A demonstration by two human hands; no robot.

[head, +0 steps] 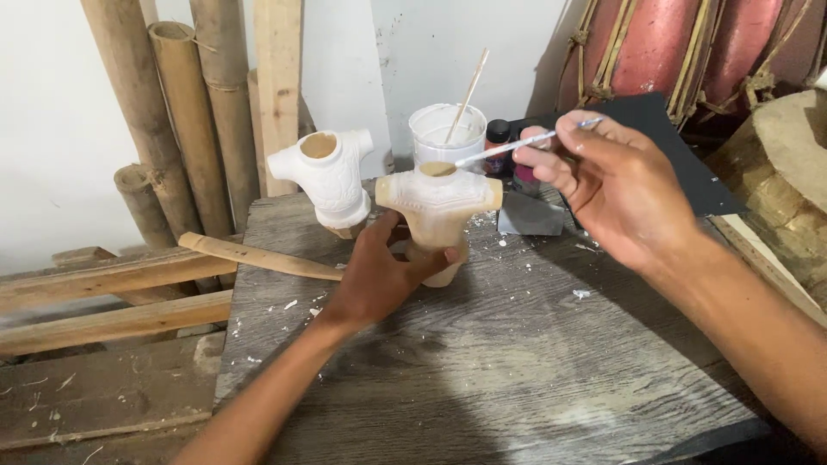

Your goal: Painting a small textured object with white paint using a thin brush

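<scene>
Bamboo poles and a plank lean against the white wall behind the grey wooden worktop, and a loose wooden stick lies across its left edge. At the back stand a white cup with a thin stick in it, a small dark bottle and a black sheet. A white torso-shaped figure stands just left of the one being worked on; white crumbs dot the boards.

The left hand reaches in from below, fingers wrapped around the lower part of the tan torso figure, holding it upright near the back middle of the worktop. The right hand comes from the right, pinching a thin brush whose tip touches the figure's neck opening. The figure is yellowish-tan with short arm stubs and faint carved patterning.
</scene>
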